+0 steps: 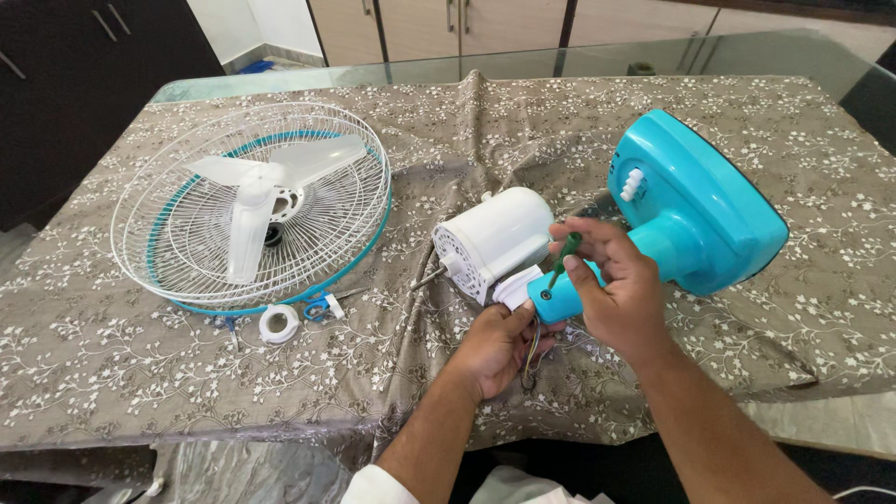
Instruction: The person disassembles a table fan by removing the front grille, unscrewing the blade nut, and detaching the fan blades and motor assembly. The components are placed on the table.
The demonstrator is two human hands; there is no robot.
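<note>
The right hand is curled, its fingers bent around a green screwdriver, which they pinch near its handle. The tool slants down and left, its tip pointing at the near end of the blue fan neck; whether the tip touches the neck cannot be told. The right palm lies over the neck's right part, hiding where it joins the base.

The left hand comes from below, fingers folded, thumb pressed against the neck's near end from beneath. It seems to grip the neck end and perhaps the thin wires hanging there; how firmly cannot be told.

The neck sits between the two hands, near the middle of the table and slightly right. It runs right into the blue base, which is tipped on its side, a white knob on its left face. Just left of the neck, touching a white bracket, lies the white motor, its vented end facing near-left.

Well apart on the left lies the wire guard with a blue rim, the white blade resting in it. Just near it sit a white ring and a small blue clip. All rest on a brown flowered cloth over a glass table.
</note>
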